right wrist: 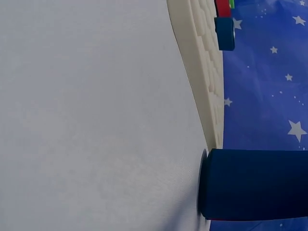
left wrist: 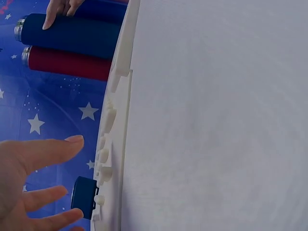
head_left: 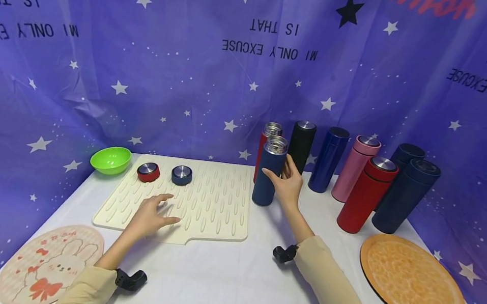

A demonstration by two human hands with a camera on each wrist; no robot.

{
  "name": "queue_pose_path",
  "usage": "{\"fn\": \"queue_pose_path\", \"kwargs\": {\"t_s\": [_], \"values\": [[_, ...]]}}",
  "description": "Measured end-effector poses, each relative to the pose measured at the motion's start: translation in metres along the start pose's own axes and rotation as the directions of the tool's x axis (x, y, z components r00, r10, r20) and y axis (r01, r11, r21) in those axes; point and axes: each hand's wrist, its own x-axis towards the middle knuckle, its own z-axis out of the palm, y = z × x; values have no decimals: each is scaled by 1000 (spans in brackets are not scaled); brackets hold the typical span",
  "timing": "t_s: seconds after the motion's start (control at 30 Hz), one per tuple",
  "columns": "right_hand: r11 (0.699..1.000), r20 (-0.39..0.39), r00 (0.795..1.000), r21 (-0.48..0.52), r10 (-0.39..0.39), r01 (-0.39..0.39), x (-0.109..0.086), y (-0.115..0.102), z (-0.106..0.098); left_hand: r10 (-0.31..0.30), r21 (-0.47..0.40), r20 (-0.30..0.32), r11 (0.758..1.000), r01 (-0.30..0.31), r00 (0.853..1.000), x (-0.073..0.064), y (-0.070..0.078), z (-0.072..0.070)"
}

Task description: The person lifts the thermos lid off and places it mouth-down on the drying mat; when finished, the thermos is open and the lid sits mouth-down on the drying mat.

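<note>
My right hand (head_left: 287,183) grips a dark blue thermos flask (head_left: 265,186) from its right side, thumb across the front. Its lid is off, so the steel neck shows; the base is at or just over the tabletop. In the right wrist view only the lower body of this flask (right wrist: 255,185) appears, and the hand is out of sight. Behind it stands a red flask (head_left: 261,159), also lidless. My left hand (head_left: 151,217), thumb and fingers spread, hovers above a cream drying mat (head_left: 216,220) holding nothing. A blue lid (head_left: 182,176) and a red lid (head_left: 148,172) lie beyond it on the mat.
Several lidded flasks stand at the right, among them a black one (head_left: 302,144), a pink one (head_left: 354,171) and a red one (head_left: 364,198). A green bowl (head_left: 110,160) sits back left. Round placemats lie front left (head_left: 53,265) and right (head_left: 413,282).
</note>
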Motion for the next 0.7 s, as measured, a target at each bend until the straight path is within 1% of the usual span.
{"fn": "queue_pose_path", "kwargs": {"t_s": [0.13, 0.3, 0.43, 0.5, 0.6, 0.7], "values": [[1000, 12, 1000, 6, 1, -1, -1, 3, 3, -16, 14, 10, 1000, 16, 1000, -3, -3, 1], [1000, 66, 998, -15, 13, -12, -2, 2, 4, -33, 5, 33, 999, 33, 999, -4, -5, 2], [999, 101, 994, -25, 33, -31, -1, -1, 0, -8, 17, 42, 1000, 7, 999, -5, -8, 2], [999, 109, 993, -25, 39, -36, -2, -4, -4, 0, 28, 52, 1000, -1, 999, -5, -9, 3], [999, 117, 993, -28, 30, -27, -8, -19, -8, 6, 42, 62, 999, -9, 998, -6, -10, 4], [999, 107, 994, -36, 11, -7, -15, -34, -14, 10, 36, 65, 999, -12, 998, -6, -10, 4]]}}
